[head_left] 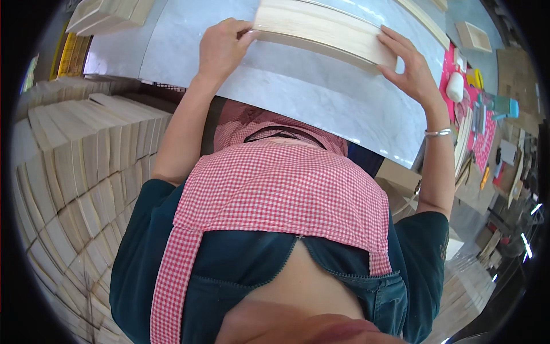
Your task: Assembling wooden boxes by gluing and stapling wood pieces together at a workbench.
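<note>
A long pale wooden box lies across the marble-patterned tabletop at the far side, its top edge cut off by the picture. My left hand grips the box's left end, thumb and fingers pinched at its near corner. At the other end, my right hand holds the box with the fingers over the top and the thumb at the near lower corner. The underside of the box and what it contains, if anything, are hidden.
Tall stacks of pale wooden pieces fill the left side. More wooden boxes stand at the table's far left. To the right are a white bottle, a yellow tape roll, a small wooden tray and an orange-handled tool.
</note>
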A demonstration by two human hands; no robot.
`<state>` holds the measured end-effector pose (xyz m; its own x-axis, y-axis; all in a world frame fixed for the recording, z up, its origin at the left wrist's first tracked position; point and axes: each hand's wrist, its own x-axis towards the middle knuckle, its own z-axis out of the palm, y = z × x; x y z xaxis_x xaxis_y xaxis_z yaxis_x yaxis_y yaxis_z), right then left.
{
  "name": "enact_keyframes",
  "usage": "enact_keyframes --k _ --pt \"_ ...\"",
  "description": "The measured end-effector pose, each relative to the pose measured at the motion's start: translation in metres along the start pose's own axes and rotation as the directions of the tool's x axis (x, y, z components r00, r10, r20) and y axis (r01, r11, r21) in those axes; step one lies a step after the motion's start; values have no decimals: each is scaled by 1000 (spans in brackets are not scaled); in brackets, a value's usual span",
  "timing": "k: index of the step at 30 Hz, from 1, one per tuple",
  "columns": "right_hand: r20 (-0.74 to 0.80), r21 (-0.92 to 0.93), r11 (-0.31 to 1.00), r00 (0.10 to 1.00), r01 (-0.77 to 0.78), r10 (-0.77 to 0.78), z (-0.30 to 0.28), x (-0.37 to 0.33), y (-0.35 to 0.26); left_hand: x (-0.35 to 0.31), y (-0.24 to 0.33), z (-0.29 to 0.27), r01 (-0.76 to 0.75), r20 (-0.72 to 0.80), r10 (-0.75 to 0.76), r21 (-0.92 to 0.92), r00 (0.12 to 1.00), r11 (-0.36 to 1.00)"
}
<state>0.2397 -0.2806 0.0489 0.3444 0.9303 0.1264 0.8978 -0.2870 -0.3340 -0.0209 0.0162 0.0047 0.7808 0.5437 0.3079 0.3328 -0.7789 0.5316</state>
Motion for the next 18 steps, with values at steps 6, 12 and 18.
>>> enact_keyframes --k 6,12,18 --pt "-10 -16 1000 1000 1 -1 8 -1 5 1 4 -5 15 44 -17 54 999 998" --pt "-148 -171 981 982 94 -120 11 -3 -6 2 1 -5 21 80 -24 44 997 999" --pt "-294 96 968 923 -230 248 13 -40 -15 3 -2 -7 37 81 -29 -101 996 994"
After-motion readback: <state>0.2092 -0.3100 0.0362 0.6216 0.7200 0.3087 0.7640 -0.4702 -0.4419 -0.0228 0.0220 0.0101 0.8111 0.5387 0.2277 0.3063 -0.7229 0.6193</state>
